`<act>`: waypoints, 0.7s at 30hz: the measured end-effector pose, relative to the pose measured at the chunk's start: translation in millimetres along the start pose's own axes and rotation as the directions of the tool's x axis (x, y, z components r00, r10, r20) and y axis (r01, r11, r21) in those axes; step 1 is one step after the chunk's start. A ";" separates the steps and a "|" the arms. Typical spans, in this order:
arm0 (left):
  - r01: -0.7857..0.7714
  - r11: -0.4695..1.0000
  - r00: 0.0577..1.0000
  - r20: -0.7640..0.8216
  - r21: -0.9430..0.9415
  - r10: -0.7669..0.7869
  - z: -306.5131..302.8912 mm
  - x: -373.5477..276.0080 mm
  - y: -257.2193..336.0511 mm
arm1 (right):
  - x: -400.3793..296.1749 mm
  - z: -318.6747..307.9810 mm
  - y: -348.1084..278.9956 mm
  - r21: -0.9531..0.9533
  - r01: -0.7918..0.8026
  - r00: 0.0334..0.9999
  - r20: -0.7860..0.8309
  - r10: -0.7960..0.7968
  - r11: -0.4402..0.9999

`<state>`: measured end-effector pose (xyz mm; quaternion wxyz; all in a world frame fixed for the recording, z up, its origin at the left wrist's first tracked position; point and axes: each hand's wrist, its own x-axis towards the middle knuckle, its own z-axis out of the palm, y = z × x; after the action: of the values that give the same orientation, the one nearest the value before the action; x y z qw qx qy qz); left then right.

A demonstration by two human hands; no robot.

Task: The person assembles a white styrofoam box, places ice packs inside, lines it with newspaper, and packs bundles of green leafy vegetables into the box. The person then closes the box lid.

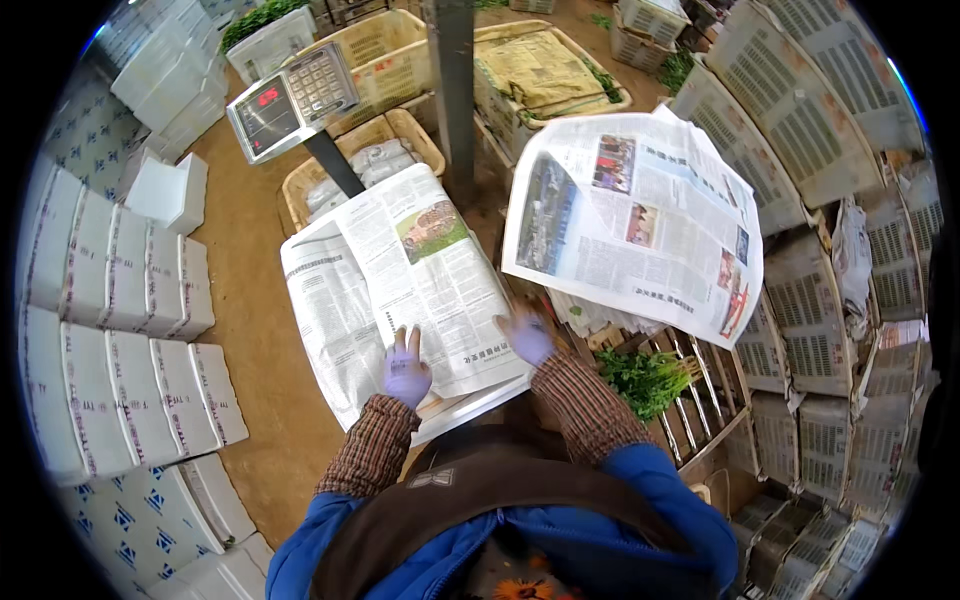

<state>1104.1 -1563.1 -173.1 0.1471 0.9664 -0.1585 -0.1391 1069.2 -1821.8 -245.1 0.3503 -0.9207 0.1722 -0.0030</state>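
Newspaper sheets [442, 300] lie spread over the platform of an electronic scale, whose display head [292, 101] stands on a post behind them. My left hand [407, 375], in a fingerless purple glove, rests on the near part of the paper with fingers apart. At the paper's right edge is my right hand [531, 337], gloved alike and blurred; whether it grips the paper cannot be told. A stack of newspapers [637, 225] sits to the right. Below that stack, a bunch of leafy greens [645, 379] lies on a metal rack [716, 442].
White foam boxes [127, 277] are piled at the left. Plastic crates [787, 97] are stacked along the right. A grey metal post [452, 90] rises behind the scale, between a yellow crate [390, 45] and a cloth-covered crate [487, 82]. A basket [427, 135] holds wrapped bundles.
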 end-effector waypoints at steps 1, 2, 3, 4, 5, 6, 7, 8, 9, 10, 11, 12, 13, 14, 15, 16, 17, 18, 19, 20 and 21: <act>-0.128 0.986 0.992 0.011 0.102 0.128 10.4 12.8 -0.9 | 7.6 28.7 7.6 0.003 -0.161 0.978 0.137 0.159 0.987; -0.112 0.980 0.987 0.135 0.166 0.090 39.0 19.8 -13.9 | 14.1 16.9 -17.7 -0.115 -0.145 0.952 0.254 0.171 0.983; -0.103 0.969 0.968 0.248 0.225 0.046 74.6 28.6 -27.4 | 14.1 -10.9 -52.0 -0.232 -0.110 0.913 0.360 0.191 0.966; -0.072 0.981 0.933 0.360 0.181 0.003 103.1 38.8 -40.3 | 0.2 -25.6 -64.8 -0.314 0.065 0.967 0.255 0.018 0.947; -0.037 0.986 0.932 0.361 0.161 -0.024 102.8 48.6 -38.0 | -11.4 -52.9 -82.0 -0.172 0.178 0.963 0.231 -0.136 0.969; -0.009 0.991 0.930 0.365 0.133 -0.041 96.4 58.7 -25.7 | -26.7 -91.4 -101.0 -0.222 0.352 0.936 0.067 -0.346 0.909; 0.022 0.994 0.926 0.374 0.106 -0.060 88.6 62.4 -10.7 | -42.8 -128.1 -117.1 -0.301 0.501 0.836 -0.075 -0.544 0.812; -0.006 0.995 0.981 0.195 0.102 -0.014 76.8 58.7 4.0 | -49.4 -161.2 -129.4 -0.435 0.458 0.817 -0.139 -0.560 0.775; -0.028 1.000 0.998 0.056 0.000 0.028 77.6 59.2 -0.8 | -46.0 -188.9 -135.9 -0.554 0.403 0.784 -0.201 -0.587 0.728; -0.033 0.994 0.999 -0.018 -0.101 0.031 72.4 58.6 5.8 | -36.4 -213.5 -129.5 -0.603 0.365 0.823 -0.148 -0.549 0.709; -0.051 0.979 0.995 -0.089 -0.197 0.033 62.7 57.1 17.6 | -17.9 -220.0 -108.5 -0.750 0.275 0.806 -0.161 -0.570 0.601; -0.089 0.955 0.989 -0.135 -0.282 0.052 48.9 51.8 32.3 | -11.8 -236.7 -102.8 -0.745 0.297 0.869 -0.048 -0.492 0.597; -0.117 0.925 0.980 -0.194 -0.363 0.048 37.2 48.5 42.3 | -7.4 -251.7 -104.2 -0.730 0.338 0.903 0.074 -0.423 0.594; -0.167 0.868 0.971 -0.232 -0.467 0.062 37.2 51.0 45.8 | -11.7 -267.2 -108.2 -0.648 0.304 0.892 -0.063 -0.447 0.699; -0.150 0.824 0.978 -0.204 -0.547 0.043 22.5 46.8 55.9 | -18.8 -279.8 -120.5 -0.534 0.306 0.870 -0.178 -0.459 0.788; -0.134 0.681 0.988 -0.149 -0.720 0.036 11.6 44.6 68.9 | -27.7 -291.0 -116.5 -0.414 0.421 0.720 -0.389 -0.575 0.807; -0.105 0.506 0.994 -0.102 -0.856 0.034 0.6 44.2 83.8 | -34.0 -302.6 -121.6 -0.280 0.394 0.777 -0.407 -0.480 0.876; -0.128 0.394 0.988 -0.083 -0.910 0.130 -17.0 44.9 105.5 | -38.1 -311.2 -117.7 -0.222 0.314 0.841 -0.385 -0.379 0.923; -0.145 0.276 0.970 -0.081 -0.950 0.229 -35.9 46.3 125.5 | -41.0 -317.3 -114.0 -0.170 0.229 0.892 -0.357 -0.276 0.958; -0.092 0.110 0.954 -0.056 -0.990 0.296 -50.2 49.3 138.6 | -45.7 -319.0 -113.1 0.028 0.243 0.929 -0.296 -0.224 0.970; -0.038 -0.053 0.934 -0.055 -0.998 0.354 -66.1 50.6 147.3 | -49.1 -317.9 -113.2 0.227 0.244 0.958 -0.210 -0.197 0.943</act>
<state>1132.0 -1698.3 -75.3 0.7896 0.5133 -0.1645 -0.2931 1018.6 -1932.1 73.6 0.4438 -0.8782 0.0974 -0.1492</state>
